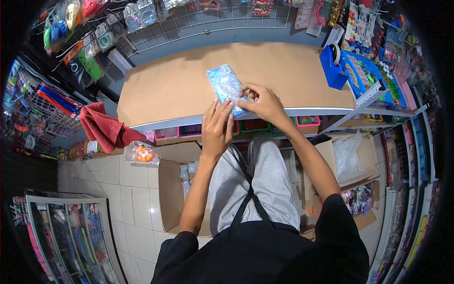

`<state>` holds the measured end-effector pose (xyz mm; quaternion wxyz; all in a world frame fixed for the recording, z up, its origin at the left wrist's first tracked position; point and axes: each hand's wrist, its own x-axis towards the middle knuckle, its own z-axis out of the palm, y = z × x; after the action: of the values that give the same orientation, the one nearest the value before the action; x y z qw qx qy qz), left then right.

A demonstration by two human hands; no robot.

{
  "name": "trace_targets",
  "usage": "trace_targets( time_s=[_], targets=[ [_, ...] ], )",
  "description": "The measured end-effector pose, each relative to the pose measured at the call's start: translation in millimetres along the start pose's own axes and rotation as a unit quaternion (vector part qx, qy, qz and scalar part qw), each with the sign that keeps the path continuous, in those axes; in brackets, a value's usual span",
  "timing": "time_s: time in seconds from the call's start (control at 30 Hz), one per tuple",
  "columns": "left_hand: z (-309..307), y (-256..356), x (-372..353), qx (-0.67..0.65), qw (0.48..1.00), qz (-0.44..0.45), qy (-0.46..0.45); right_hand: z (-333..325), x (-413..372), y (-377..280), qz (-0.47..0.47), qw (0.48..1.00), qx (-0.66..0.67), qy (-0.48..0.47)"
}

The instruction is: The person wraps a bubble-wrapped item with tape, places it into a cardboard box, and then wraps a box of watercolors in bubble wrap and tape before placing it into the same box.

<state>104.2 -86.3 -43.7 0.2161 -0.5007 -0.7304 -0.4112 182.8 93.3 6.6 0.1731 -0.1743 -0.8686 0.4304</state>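
A shiny clear plastic packet with blue and white contents (225, 81) lies on the brown tabletop (165, 90), close to its front edge. My left hand (216, 124) rests against the packet's near left side, its fingers stretched out flat. At the near right corner, my right hand (262, 102) has thumb and fingers pinched together on the plastic. The exact bit of the packet in that pinch is partly hidden by the fingers. What the packet contains is too blurred by glare to name.
A blue tape dispenser (335, 66) stands at the table's right end beside a blue display box (364, 78). A red cloth (101, 125) hangs at the left corner. Open cardboard boxes (177, 189) stand on the floor either side of my legs. Wire racks hold hanging goods behind.
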Motion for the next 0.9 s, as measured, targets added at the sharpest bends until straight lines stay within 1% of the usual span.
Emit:
trace_targets(
  time_s=[0.1,0.2,0.3,0.4,0.43,0.53,0.6,0.67,0.73,0.83,0.9],
  targets=[
    [2,-2,1,-0.037,0.999,-0.012,-0.007,2,2,3,0.007,1.000,0.014,0.004],
    [2,-4,4,-0.030,1.000,-0.004,-0.008,2,2,4,0.007,1.000,0.020,0.001],
    [1,-4,8,-0.028,1.000,0.003,-0.008,2,4,7,0.004,0.998,0.056,-0.022],
    [3,-4,8,-0.033,0.999,0.002,-0.002,-9,-1,10,-0.080,0.992,0.095,-0.001],
    [4,-3,8,-0.033,0.999,0.001,-0.003,-21,-5,8,-0.055,0.993,0.107,-0.003],
    [6,-4,8,-0.029,1.000,0.003,0.004,-79,-8,18,-0.061,0.985,0.004,0.161],
    [6,-7,9,-0.022,1.000,0.006,0.001,-141,5,54,-0.129,0.944,-0.078,0.292],
    [5,-6,15,0.022,1.000,0.015,-0.008,-211,3,76,-0.027,0.914,-0.190,0.356],
    [5,-6,16,0.048,0.999,0.017,-0.016,-256,-3,87,0.061,0.893,-0.256,0.364],
    [11,-9,22,0.051,0.999,0.013,-0.013,-290,-2,116,0.198,0.919,-0.236,0.245],
    [14,-10,21,0.047,0.999,0.009,-0.009,-289,-1,104,0.253,0.916,-0.215,0.223]
  ],
)
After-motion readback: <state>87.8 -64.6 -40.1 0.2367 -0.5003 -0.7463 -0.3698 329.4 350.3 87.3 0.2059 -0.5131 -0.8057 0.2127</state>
